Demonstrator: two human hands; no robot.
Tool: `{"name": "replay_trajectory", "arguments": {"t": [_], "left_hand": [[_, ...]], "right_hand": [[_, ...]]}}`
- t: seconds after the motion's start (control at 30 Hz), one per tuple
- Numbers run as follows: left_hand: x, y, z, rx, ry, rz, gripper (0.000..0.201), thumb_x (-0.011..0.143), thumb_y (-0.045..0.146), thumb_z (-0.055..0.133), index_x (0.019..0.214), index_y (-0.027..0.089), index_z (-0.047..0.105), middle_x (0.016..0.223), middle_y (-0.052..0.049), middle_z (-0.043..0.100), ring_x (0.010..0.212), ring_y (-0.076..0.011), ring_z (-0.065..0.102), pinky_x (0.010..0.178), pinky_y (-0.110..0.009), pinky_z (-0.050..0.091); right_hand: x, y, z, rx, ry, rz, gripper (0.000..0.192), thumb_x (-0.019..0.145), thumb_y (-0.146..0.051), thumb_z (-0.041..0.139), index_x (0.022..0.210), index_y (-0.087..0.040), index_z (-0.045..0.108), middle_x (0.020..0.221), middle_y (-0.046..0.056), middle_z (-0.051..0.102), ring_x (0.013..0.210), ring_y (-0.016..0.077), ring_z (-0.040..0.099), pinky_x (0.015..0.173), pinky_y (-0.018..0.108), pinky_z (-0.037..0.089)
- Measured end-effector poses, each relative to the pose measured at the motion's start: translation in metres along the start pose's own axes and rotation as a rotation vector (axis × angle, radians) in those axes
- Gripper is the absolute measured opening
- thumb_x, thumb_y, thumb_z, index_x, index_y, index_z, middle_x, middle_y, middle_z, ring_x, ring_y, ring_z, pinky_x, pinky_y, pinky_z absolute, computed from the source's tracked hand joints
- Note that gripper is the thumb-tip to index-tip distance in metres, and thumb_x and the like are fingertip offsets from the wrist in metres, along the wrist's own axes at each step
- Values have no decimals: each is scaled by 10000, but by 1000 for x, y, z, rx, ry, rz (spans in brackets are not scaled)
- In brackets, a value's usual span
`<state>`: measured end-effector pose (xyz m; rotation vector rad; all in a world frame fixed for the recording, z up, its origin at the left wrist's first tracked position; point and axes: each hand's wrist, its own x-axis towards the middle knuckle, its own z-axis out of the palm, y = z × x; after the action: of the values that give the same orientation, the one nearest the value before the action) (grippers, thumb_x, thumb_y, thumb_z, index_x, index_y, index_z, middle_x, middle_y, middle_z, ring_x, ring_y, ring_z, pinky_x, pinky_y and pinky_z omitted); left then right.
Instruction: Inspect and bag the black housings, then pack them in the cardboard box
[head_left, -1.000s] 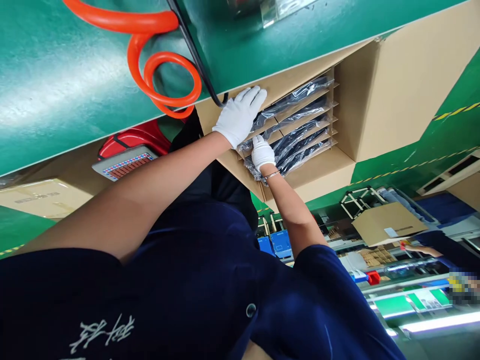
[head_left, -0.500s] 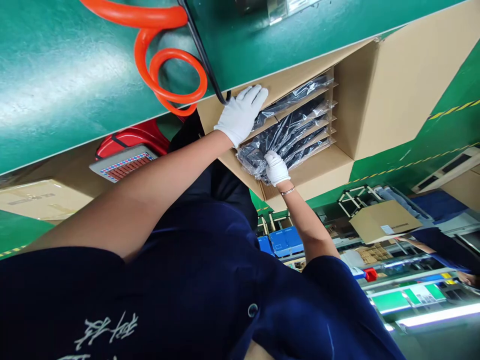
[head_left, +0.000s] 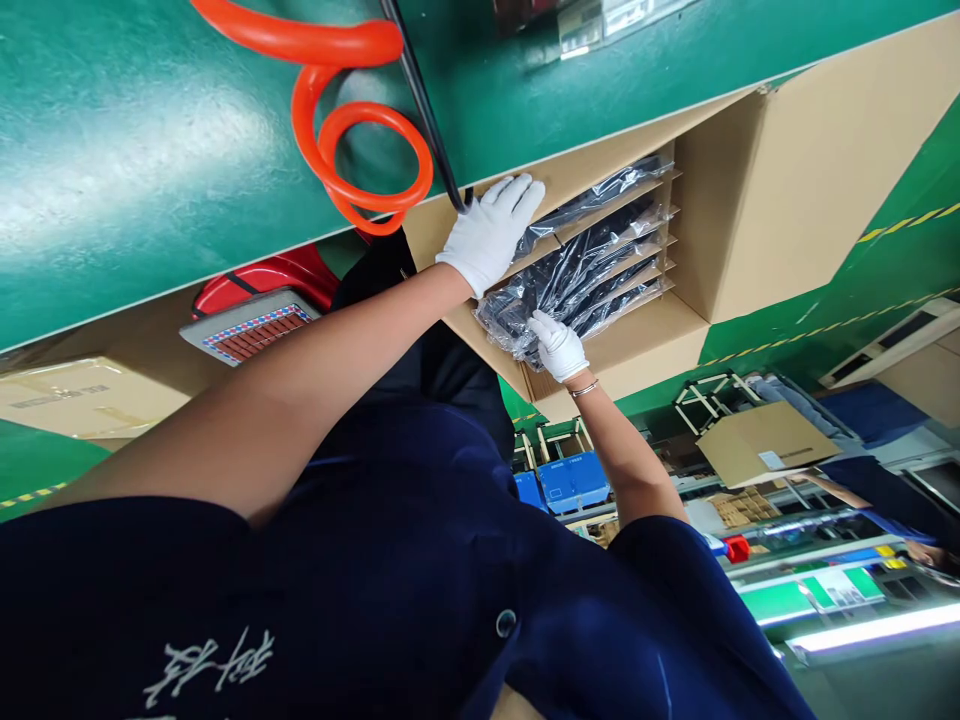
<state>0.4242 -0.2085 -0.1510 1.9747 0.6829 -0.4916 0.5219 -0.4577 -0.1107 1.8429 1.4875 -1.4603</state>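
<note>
My left hand (head_left: 491, 235), in a white glove, lies with stretched fingers against the cardboard box's inner side, close to the bench edge. The open cardboard box (head_left: 697, 200) holds several dark items in clear plastic bags, standing in rows between cardboard dividers (head_left: 600, 208). My right hand (head_left: 559, 345), also gloved, is at the near end of these rows. Its fingers are curled and pinch the crumpled edge of a clear plastic bag (head_left: 510, 315) with a dark item in it. The fingertips are partly hidden, and what the item is cannot be made out.
A green bench (head_left: 187, 130) runs above the box. An orange coiled air hose (head_left: 360, 120) and a black rod (head_left: 427, 110) hang by my left hand. A red stool (head_left: 270, 275) and a taped carton (head_left: 90, 395) are at left. Another person (head_left: 892, 490) works at far right.
My right hand has shifted slightly to the right and down along the bag. My left hand stays against the box, and the whole view has moved a little.
</note>
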Motion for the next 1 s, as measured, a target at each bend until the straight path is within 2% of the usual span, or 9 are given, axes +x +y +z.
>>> {"name": "replay_trajectory", "arguments": {"t": [0.17,0.33,0.5,0.63,0.73,0.8,0.87,0.93,1.0], "left_hand": [[-2,4,-5,25,-10,-12,595,1023,201,125,1617,177,153,1624,64,448,1526,-136,83,1297,-415,86],[-4,7,-11,18,-21,-32,616,1005,207,226,1621,199,230,1679,-30,361,1538,-256,199,1239,-508,297],[-5,7,-11,7,-4,-22,631,1003,195,249,1634,213,238,1626,-61,436,1528,-282,237,1232,-522,298],[-5,7,-14,39,-8,-6,703,950,170,371,1638,234,240,1620,-99,429,1518,-334,273,1203,-546,319],[-5,8,-15,71,-9,-4,721,938,152,397,1635,227,231,1618,-106,429,1497,-337,296,1197,-548,325],[-5,8,-15,93,-12,-6,699,950,146,381,1630,210,233,1615,-108,431,1494,-331,286,1192,-551,329],[-4,8,-14,118,-20,-9,691,958,158,389,1624,212,212,1634,-89,410,1487,-319,256,1181,-568,341],[-3,8,-14,135,-19,-15,666,975,167,372,1618,204,203,1668,-72,364,1483,-299,246,1188,-562,344],[-3,10,-14,133,-15,-23,616,1001,151,303,1614,176,247,1685,-87,333,1497,-288,276,1209,-522,337]], "right_hand": [[-1,3,0,-18,4,-7,582,909,-70,414,1457,-139,596,1587,128,489,1228,271,643,1068,423,513],[4,15,-4,-37,136,80,569,890,-78,460,1438,-120,608,1565,147,513,1250,295,629,1084,458,500],[5,27,-3,-59,216,100,558,880,-66,469,1412,-129,627,1566,145,513,1286,286,607,1118,463,484],[-1,38,7,-40,284,183,488,862,-75,470,1295,-119,693,1490,155,591,1204,276,651,1063,460,533],[-2,41,4,-9,366,200,485,863,-78,443,1274,-106,699,1416,164,645,1196,277,655,1045,470,547],[7,34,-7,4,428,173,505,877,-76,416,1304,-110,684,1405,161,649,1236,272,635,1077,468,528],[28,18,-22,11,425,120,520,902,-78,398,1350,-132,658,1425,145,634,1245,265,625,1086,452,519],[58,-4,-38,3,331,98,514,932,-90,402,1390,-147,629,1444,148,617,1195,276,641,1036,442,537],[91,-25,-49,-26,199,142,492,953,-91,404,1395,-138,616,1415,177,626,1131,299,663,974,453,549]]}}
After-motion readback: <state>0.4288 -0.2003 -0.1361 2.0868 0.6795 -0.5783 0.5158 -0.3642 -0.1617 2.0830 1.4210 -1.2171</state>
